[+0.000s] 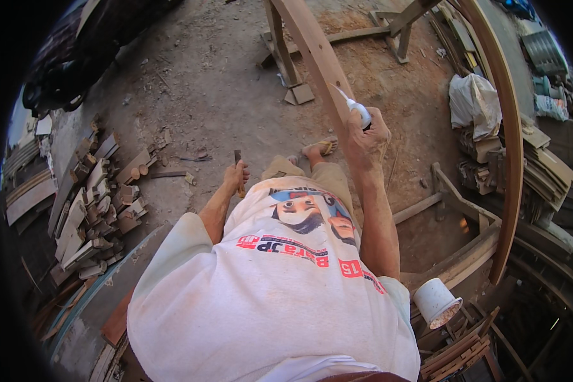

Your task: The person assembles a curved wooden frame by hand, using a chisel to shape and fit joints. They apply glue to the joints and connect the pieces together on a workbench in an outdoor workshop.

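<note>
My right hand (370,137) grips a small white squeeze bottle (361,114) with a long thin nozzle. The nozzle tip points up and left, over a long wooden beam (318,63) that slants away from me. Down by my left thigh, my left hand (237,175) is closed around a narrow tool that looks like a chisel (238,155). Its dark flat end sticks up above the fingers, and a wooden part shows below them. My fingers hide the middle of it.
A wooden trestle (286,54) stands near the beam's far part. Another long timber (510,146) curves down on the right, by a white sack (475,105) and stacked boards (544,159). Wood offcuts (95,204) lie heaped at left. A white bucket (436,302) sits at lower right.
</note>
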{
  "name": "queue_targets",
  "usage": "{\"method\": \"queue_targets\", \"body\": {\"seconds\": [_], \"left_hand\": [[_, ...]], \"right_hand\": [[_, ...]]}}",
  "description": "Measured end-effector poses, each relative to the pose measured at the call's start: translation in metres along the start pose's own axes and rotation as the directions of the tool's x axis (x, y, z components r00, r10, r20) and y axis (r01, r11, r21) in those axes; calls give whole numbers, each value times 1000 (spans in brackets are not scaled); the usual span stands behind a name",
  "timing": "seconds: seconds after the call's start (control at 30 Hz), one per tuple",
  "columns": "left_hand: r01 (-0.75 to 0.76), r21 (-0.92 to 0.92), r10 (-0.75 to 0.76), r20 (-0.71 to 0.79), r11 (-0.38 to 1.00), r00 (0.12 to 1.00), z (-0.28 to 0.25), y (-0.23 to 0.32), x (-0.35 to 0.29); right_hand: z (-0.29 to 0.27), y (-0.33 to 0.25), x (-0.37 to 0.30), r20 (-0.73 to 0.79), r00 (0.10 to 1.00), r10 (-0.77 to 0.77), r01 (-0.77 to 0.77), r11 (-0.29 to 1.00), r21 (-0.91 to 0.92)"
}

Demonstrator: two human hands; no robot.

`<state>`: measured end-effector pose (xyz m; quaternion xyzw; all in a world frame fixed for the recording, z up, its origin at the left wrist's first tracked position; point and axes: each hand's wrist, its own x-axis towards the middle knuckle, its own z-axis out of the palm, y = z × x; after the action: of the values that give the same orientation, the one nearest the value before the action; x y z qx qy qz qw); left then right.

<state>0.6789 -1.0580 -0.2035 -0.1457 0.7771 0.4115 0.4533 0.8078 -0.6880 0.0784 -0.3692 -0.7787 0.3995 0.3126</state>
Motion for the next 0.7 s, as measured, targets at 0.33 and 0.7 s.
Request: {"method": "queue_targets", "body": {"seconds": [0.33,0.7], "left_hand": [[1,20,-1,3,1000,1000,-2,5,-3],[10,24,-10,15,1000,1000,-3,4,-1]], "right_hand": [[2,-3,0,-8,1000,-21,21,1000,-1],[0,-11,2,17,999,-29,29,999,-20]]}}
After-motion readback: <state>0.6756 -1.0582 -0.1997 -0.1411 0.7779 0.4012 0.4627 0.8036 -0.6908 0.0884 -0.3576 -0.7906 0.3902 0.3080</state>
